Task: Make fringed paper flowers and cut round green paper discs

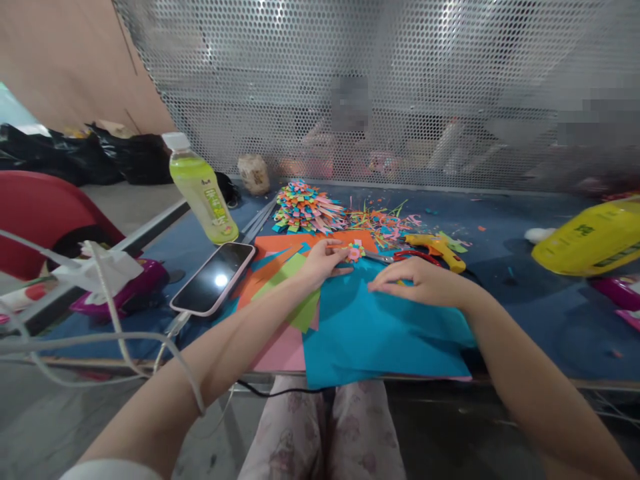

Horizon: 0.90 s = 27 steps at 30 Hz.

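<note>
My left hand (327, 261) holds a small multicoloured paper flower (355, 253) at its fingertips, over the sheets; the exact grip is partly hidden. My right hand (413, 280) hovers over blue paper (380, 333), fingers stretched loosely to the left and slightly apart. A small yellow bit shows by its thumb, too small to name. Just beyond this hand lie red-handled scissors (414, 255) and a yellow glue gun (440, 249). Orange, green (303, 308) and pink sheets lie under my left forearm. A heap of fringed paper pieces (309, 208) sits behind my left hand.
A phone (214, 279) with a cable and a green drink bottle (203, 190) stand at the left, near a white charger (97, 270). Paper scraps (385, 221) litter the back. A yellow package (590, 239) lies right; a perforated metal panel (425, 100) borders the table.
</note>
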{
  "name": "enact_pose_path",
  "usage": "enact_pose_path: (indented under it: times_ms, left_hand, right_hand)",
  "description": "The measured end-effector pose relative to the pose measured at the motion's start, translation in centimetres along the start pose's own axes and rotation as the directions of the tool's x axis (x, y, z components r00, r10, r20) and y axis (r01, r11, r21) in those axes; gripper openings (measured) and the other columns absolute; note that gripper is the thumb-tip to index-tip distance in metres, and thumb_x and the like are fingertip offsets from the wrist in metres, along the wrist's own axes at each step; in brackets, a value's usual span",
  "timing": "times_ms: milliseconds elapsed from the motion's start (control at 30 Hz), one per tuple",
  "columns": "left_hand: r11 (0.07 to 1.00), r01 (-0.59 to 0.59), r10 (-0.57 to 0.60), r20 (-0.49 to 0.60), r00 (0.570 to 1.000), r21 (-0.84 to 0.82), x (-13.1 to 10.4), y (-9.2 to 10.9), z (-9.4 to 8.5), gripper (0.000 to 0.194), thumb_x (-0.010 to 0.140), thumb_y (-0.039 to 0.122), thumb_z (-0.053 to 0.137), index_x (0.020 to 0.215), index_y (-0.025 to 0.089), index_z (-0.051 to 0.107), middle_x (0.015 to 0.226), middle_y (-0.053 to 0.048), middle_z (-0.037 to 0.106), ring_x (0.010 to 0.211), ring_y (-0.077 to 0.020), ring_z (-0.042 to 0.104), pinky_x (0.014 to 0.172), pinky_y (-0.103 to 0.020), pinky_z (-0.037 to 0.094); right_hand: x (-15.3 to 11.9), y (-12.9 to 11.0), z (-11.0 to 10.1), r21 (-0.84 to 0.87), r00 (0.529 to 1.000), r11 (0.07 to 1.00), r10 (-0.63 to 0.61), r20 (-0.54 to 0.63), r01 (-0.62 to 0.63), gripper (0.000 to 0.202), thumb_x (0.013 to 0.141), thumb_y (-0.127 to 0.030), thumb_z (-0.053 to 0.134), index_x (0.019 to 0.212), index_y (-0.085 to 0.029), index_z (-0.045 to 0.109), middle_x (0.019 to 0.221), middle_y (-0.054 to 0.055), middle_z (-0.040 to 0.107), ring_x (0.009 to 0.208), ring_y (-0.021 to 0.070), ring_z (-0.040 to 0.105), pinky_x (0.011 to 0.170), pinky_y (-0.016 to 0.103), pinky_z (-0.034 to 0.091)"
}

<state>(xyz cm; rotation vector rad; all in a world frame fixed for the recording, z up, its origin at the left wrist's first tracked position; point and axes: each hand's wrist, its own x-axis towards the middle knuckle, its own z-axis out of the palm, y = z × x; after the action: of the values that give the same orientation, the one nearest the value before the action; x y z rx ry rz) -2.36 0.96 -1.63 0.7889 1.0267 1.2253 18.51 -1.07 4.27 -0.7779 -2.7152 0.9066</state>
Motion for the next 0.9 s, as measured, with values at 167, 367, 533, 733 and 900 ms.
enact_pose_path:
  times_ms: [167, 367, 533, 733, 900]
  left_hand:
    - [1.0, -0.021, 0.021, -0.022, 1.0, -0.013, 0.0, -0.1, 0.1, 0.027, 0.072, 0.014, 0.071, 0.088, 0.016, 0.049, 0.075, 0.001, 0.057, 0.069, -0.0107, 0.061, 0.078, -0.05, 0.057]
    - [1.0, -0.005, 0.006, -0.028, 1.0, 0.004, 0.3, -0.2, 0.1, 0.026, 0.073, 0.012, 0.07, 0.088, 0.016, 0.049, 0.071, 0.002, 0.056, 0.065, -0.0098, 0.06, 0.077, -0.049, 0.057]
    - [1.0, 0.006, -0.007, -0.027, 1.0, -0.007, 0.4, -0.3, 0.0, 0.027, 0.072, 0.012, 0.071, 0.088, 0.016, 0.05, 0.073, 0.001, 0.057, 0.07, -0.0121, 0.062, 0.075, -0.047, 0.058]
    - [1.0, 0.022, -0.023, -0.029, 0.999, -0.021, 0.3, -0.1, 0.0, 0.031, 0.069, 0.012, 0.075, 0.087, 0.016, 0.05, 0.069, 0.001, 0.057, 0.067, -0.0115, 0.062, 0.075, -0.045, 0.058]
    - [1.0, 0.027, -0.027, -0.022, 0.999, 0.0, 0.3, 0.0, 0.2, 0.029, 0.07, 0.012, 0.074, 0.087, 0.015, 0.051, 0.069, 0.001, 0.058, 0.063, -0.011, 0.062, 0.076, -0.046, 0.058]
  right_hand:
    - [-0.5, 2.4, 2.1, -0.424, 0.983, 0.891, 0.111, -0.149, -0.165, 0.035, 0.088, -0.023, 0.048, 0.118, -0.011, 0.064, 0.121, 0.015, 0.063, 0.116, 0.03, 0.056, 0.098, 0.047, 0.045]
    - [-1.5, 2.4, 3.7, -0.558, 0.988, 0.821, 0.048, -0.144, -0.121, 0.035, 0.087, -0.01, 0.042, 0.115, -0.008, 0.064, 0.115, 0.018, 0.066, 0.109, 0.0288, 0.061, 0.1, 0.049, 0.043]
    - [-3.7, -0.3, 2.7, -0.189, 1.0, 0.982, 0.015, 0.014, -0.013, 0.029, 0.092, -0.023, 0.046, 0.109, -0.019, 0.069, 0.112, 0.008, 0.069, 0.109, 0.0218, 0.062, 0.094, 0.036, 0.05]
    - [-5.0, -1.0, 2.2, 0.304, 0.99, 0.944, 0.106, 0.097, -0.131, 0.034, 0.081, -0.037, 0.064, 0.111, -0.02, 0.066, 0.098, 0.006, 0.069, 0.084, 0.0149, 0.067, 0.074, 0.026, 0.056]
    - [-4.1, 0.1, 3.7, -0.048, 0.967, 0.986, 0.145, -0.209, -0.158, 0.034, 0.088, -0.036, 0.053, 0.118, -0.022, 0.063, 0.127, 0.009, 0.06, 0.118, 0.024, 0.055, 0.103, 0.044, 0.042]
